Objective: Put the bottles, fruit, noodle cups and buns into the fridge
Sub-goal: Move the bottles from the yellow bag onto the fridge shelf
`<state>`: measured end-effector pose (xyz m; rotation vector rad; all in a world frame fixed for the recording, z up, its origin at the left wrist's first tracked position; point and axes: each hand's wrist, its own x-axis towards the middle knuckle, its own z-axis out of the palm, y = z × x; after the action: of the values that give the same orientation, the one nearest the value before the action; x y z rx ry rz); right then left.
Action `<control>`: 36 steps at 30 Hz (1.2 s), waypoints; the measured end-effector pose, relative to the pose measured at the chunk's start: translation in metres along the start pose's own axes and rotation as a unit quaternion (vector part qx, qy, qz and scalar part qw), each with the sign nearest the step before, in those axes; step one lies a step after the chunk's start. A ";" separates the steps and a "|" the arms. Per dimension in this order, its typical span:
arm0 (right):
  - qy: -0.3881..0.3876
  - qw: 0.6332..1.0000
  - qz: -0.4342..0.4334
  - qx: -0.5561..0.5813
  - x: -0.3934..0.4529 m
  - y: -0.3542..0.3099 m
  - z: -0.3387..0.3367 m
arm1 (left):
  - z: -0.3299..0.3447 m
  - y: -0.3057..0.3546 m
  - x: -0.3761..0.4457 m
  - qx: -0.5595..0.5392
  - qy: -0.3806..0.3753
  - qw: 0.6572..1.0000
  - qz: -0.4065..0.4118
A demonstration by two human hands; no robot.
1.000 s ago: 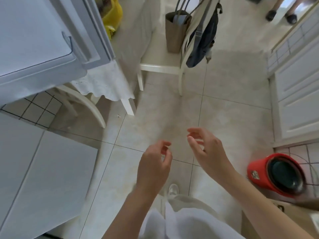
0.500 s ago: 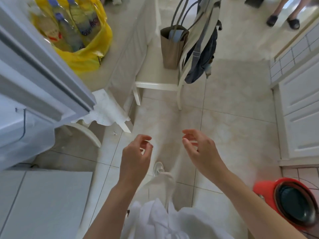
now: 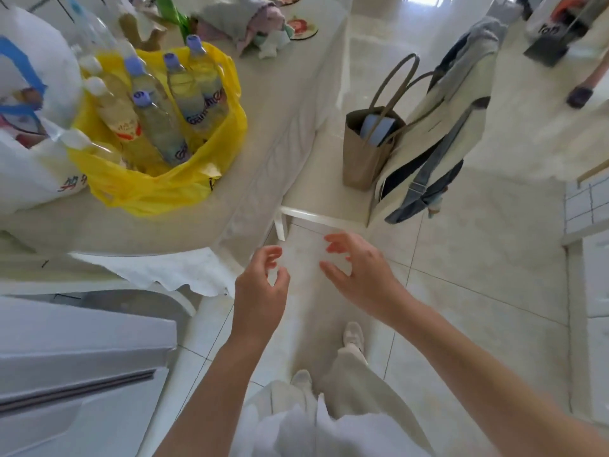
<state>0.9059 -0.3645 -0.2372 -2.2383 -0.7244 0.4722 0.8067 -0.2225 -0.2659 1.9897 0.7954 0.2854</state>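
I'm walking up to the table (image 3: 270, 103) with nothing in hand, so the step as I judge it is fetching the next bottles. Both hands hang over the floor just off the table's corner, well short of the load: my left hand (image 3: 260, 291) has its fingers loosely curled around nothing, my right hand (image 3: 359, 275) is spread wide and slack.

The yellow bag (image 3: 158, 179) stands open on the tabletop beside a white bag (image 3: 29, 103) on its left. To do this well, I'd come down from above and take one neck per hand rather than drag the thin plastic.

The bottles (image 3: 155, 123) stand in the bag nearly upright, long axes vertical with a slight lean, blue caps (image 3: 135, 65) up; through the glare I count five or six, unsure.
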 end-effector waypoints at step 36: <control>-0.134 0.980 -0.143 0.020 0.467 -0.101 0.062 | -0.092 -0.009 0.348 -0.053 0.397 0.897 -0.188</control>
<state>1.1989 0.0171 -0.2577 -2.0088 -1.1475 0.6444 1.0226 0.0653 -0.2649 1.5387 1.6119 0.9178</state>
